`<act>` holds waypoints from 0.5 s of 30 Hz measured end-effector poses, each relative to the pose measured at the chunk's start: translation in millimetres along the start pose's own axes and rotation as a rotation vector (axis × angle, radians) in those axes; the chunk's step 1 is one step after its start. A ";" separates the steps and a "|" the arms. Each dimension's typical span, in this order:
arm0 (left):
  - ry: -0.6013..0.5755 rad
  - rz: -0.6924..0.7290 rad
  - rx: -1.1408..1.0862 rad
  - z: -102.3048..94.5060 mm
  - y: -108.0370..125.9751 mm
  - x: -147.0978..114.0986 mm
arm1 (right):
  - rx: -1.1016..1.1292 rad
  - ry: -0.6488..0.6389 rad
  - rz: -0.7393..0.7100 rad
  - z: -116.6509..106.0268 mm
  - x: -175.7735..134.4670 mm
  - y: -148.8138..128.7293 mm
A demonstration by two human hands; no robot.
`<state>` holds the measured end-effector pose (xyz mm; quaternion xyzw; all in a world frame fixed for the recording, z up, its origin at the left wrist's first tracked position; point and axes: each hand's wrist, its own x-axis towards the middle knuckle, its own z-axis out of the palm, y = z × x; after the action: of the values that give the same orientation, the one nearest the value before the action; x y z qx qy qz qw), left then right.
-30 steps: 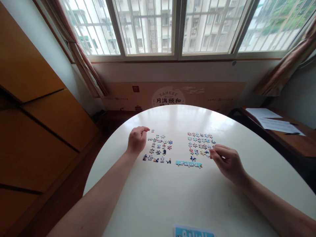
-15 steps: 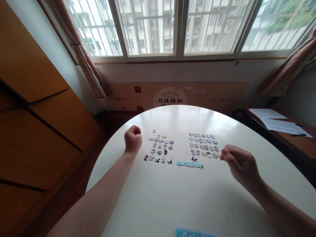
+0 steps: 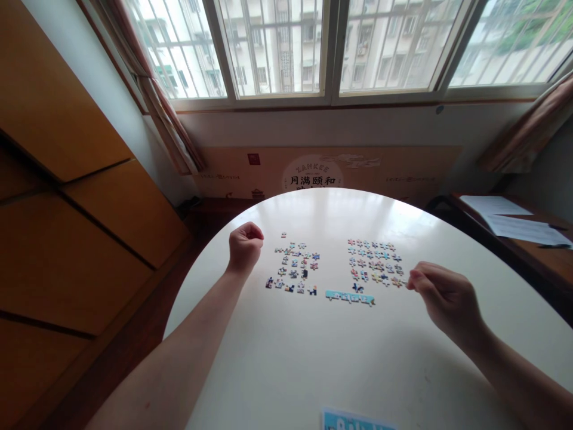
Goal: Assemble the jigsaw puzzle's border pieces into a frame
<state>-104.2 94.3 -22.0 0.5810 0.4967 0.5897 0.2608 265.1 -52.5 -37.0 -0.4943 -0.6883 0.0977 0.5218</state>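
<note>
My left hand point(image 3: 245, 246) rests as a closed fist near the table's left side, beside the left group of loose jigsaw pieces point(image 3: 294, 263); no object shows in it. On the right, my right hand point(image 3: 443, 292) is closed in a pinch at the right edge of another group of jigsaw pieces point(image 3: 376, 254), set out in rows. Whatever is between its fingertips is too small to make out. A joined strip of light-blue puzzle pieces point(image 3: 350, 297) lies in front of that group, with a dark blue piece point(image 3: 358, 288) just behind it.
The round white table point(image 3: 286, 352) bears all the pieces. A blue printed sheet or box point(image 3: 353, 421) is cut off at the bottom edge. Papers point(image 3: 523, 227) and pens lie on a side desk at right. Wooden cabinets point(image 3: 67, 257) stand at left, a barred window behind.
The whole view has shifted slightly, so the table and pieces appear a little further right. My left fist has turned slightly; my right hand keeps its pinch beside the same pieces.
</note>
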 end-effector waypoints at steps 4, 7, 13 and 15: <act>0.030 0.030 0.081 -0.5 0.6 -1.6 | 0.004 -0.008 0.001 -1.1 -0.9 0.4; 0.022 0.058 0.122 -0.4 1.8 -3.2 | 0.004 -0.015 -0.004 -0.7 0.0 -0.6; -0.045 0.169 0.160 2.0 6.3 -7.9 | -0.020 -0.015 -0.006 -0.9 1.5 -3.3; -0.053 0.195 0.150 2.0 7.8 -8.7 | -0.025 -0.012 -0.005 -1.2 1.5 -3.4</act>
<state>-98.6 84.2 -19.1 0.6597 0.4737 0.5578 0.1711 264.2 -53.4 -33.4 -0.4986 -0.6937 0.0910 0.5118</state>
